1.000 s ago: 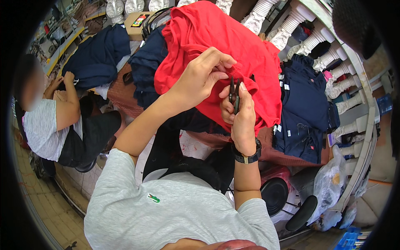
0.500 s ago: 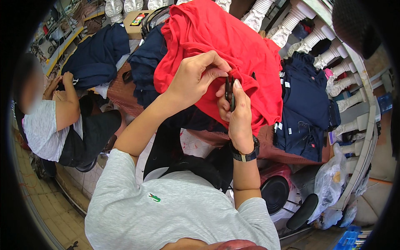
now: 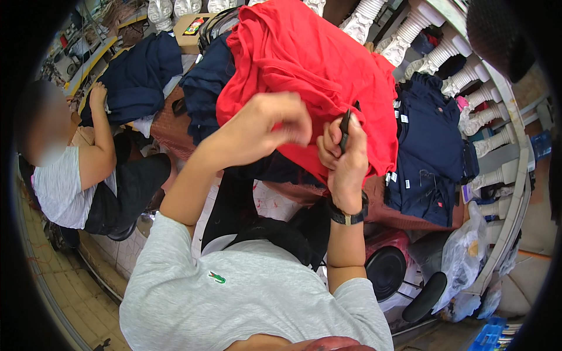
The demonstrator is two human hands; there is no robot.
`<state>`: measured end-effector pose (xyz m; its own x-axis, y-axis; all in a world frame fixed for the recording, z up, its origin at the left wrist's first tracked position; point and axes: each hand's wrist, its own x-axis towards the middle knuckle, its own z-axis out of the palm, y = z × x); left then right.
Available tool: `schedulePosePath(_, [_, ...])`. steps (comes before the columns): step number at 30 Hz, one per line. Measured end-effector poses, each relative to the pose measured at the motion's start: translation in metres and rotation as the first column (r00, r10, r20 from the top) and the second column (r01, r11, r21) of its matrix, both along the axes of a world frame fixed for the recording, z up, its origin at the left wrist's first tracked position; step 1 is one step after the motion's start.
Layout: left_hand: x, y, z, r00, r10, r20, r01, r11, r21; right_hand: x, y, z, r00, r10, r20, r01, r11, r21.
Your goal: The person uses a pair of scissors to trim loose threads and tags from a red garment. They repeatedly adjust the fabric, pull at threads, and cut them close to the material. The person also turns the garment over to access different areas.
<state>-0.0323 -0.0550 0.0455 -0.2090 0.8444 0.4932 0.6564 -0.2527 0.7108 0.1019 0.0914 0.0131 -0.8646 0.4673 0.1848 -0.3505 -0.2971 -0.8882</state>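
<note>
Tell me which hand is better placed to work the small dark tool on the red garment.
Right. The right hand already grips the small dark tool upright against the red garment. The left hand is pinching the red fabric beside it, so it looks better suited to holding the cloth steady.

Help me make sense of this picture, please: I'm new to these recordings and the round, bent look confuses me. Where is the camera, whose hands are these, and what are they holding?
The camera sits on a person's head and looks down through a very wide lens, which bends straight edges. The grey shirt at the bottom is the wearer's own. Their left hand pinches a red garment. Their right hand, above a wrist watch, grips a small dark tool against the same cloth; what kind of tool is too small to tell. Navy garments lie piled around. At the left, another person sits handling a navy garment.
</note>
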Motion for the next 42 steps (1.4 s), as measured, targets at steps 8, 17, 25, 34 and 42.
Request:
schedulePosePath(8, [0.002,0.02,-0.006,0.957,0.29,-0.03,-0.268,0.914,0.304,-0.008,0.007,0.014,0.886,-0.417,-0.203,0.416,0.523,0.744])
schedulePosePath(17, [-0.013,0.039,-0.01,0.949,0.3,-0.091,-0.244,0.888,0.389,-0.019,0.033,0.009,0.898,-0.332,-0.288,0.417,0.434,0.799])
schedulePosePath(25, [0.0,0.039,-0.002,0.942,0.334,-0.019,-0.301,0.871,0.388,-0.012,0.041,0.019,0.98,-0.196,0.02,0.178,0.926,0.334])
schedulePosePath(34, [0.006,0.064,-0.005,0.913,0.405,-0.046,-0.354,0.845,0.401,-0.016,0.032,0.013,0.916,-0.344,-0.207,0.381,0.577,0.722])
schedulePosePath(42, [0.008,0.06,-0.007,0.956,0.241,0.169,-0.292,0.847,0.444,-0.015,0.032,0.016,0.942,-0.305,-0.139,0.326,0.744,0.583])
